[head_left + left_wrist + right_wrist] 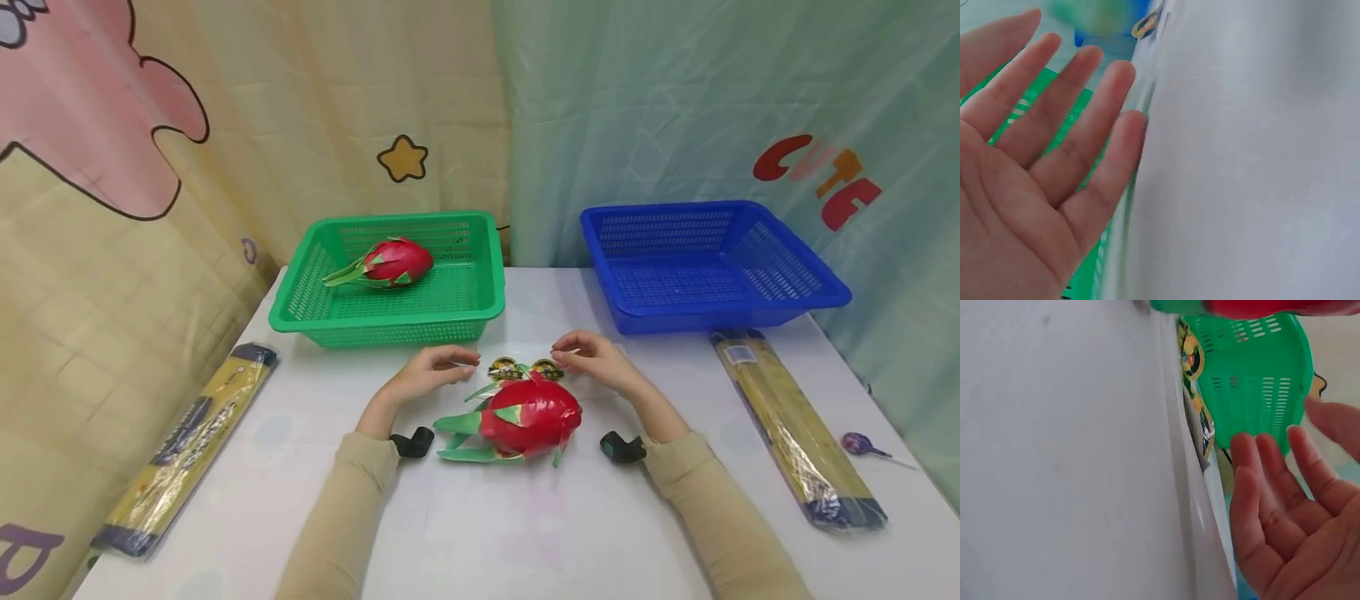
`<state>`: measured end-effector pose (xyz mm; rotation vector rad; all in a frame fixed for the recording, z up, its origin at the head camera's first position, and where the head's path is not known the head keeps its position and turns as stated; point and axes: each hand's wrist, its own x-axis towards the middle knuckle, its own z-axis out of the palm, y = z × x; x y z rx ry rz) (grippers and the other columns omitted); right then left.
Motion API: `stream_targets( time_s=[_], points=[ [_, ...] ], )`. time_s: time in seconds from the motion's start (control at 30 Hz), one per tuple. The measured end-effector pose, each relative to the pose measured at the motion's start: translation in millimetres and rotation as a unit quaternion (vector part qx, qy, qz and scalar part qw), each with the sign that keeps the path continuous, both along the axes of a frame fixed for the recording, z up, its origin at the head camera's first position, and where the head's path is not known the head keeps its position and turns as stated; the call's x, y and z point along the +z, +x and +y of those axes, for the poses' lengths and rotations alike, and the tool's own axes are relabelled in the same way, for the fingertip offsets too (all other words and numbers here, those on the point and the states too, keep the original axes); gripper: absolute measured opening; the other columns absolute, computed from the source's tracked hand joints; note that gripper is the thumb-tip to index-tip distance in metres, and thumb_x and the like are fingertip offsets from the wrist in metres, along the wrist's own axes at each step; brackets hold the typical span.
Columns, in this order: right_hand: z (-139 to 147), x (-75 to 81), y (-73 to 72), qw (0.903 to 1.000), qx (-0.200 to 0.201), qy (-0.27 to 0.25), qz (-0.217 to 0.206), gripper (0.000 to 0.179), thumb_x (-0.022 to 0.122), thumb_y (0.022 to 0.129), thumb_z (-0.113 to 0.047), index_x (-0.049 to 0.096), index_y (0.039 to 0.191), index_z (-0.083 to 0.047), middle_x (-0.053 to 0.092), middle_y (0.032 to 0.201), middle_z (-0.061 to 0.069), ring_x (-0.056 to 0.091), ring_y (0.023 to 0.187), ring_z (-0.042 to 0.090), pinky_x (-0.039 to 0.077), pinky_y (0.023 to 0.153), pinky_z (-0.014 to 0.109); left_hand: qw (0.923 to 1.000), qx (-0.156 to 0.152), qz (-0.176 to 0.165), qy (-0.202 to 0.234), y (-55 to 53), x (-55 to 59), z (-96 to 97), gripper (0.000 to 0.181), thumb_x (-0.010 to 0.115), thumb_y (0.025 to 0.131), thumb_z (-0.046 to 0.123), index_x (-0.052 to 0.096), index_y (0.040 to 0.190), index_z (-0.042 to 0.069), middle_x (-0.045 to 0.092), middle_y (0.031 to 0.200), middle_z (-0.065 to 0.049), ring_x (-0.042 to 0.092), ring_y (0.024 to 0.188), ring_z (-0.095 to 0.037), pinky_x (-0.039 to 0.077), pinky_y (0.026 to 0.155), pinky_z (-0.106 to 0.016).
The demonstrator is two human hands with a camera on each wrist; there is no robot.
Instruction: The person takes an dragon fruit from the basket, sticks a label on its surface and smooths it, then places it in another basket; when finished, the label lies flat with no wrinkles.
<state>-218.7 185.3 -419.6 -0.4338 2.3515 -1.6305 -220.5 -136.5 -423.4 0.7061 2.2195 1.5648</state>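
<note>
Resting hands: left hand (429, 372) and right hand (592, 360), fingers (1094, 106) released, holding nothing.
Between them: dragon fruit (525, 419), two stickers (525, 368) on table (525, 525).

Red and orange letters "CUTE" (819, 178) stood on the green curtain (675, 100), round stickers (525, 368) on the tabletop too small to read

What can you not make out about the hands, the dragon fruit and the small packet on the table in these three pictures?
- Packet, head view: print too small to read; dragon fruit hides its near edge.
- Left hand, left wrist view: thumb and wrist cut by frame edge.
- Dragon fruit, right wrist view: cut off at top edge.
- Right hand: cut off by the frame's edge.
</note>
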Motion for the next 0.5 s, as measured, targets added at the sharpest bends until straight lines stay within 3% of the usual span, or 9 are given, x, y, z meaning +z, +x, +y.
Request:
stream_targets(
  time_s=[0.2,0.37,0.5],
  points=[
    [0.3,-9.9,-3.0,0.9999,-0.01,0.004,0.003,0.03,0.064,0.089,-0.015,0.059,0.111,0.005,0.06,0.112,0.021,0.064,0.087,0.025,0.054,0.071,0.033,0.9997,-0.006,-0.022,-0.013,-1.7,-5.4,-0.2,0.038,0.061,0.092,0.017,0.056,0.125,-0.001,0.059,0.124,-0.013,0.056,0.112,-0.023,0.046,0.092,-0.036],
    [-6.5,1.6,6.3,0.9995,-0.002,0.027,0.017,0.028,0.063,0.089,-0.006,0.058,0.112,0.011,0.06,0.113,0.027,0.063,0.085,0.031,0.053,0.069,0.035,0.9983,-0.027,-0.022,-0.048,-2.9,-9.2,2.2,0.039,0.059,0.093,0.021,0.056,0.127,0.002,0.058,0.126,-0.011,0.053,0.118,-0.023,0.042,0.097,-0.036],
    [-7.0,-9.4,2.5,0.997,-0.018,0.068,0.031,0.03,0.065,0.088,-0.012,0.062,0.112,0.005,0.064,0.11,0.021,0.062,0.083,0.025,0.052,0.067,0.033,0.9976,-0.031,-0.028,-0.054,-2.3,-10.1,3.4,0.039,0.059,0.094,0.022,0.054,0.128,0.002,0.056,0.128,-0.012,0.052,0.119,-0.023,0.041,0.098,-0.038]
  ],
)
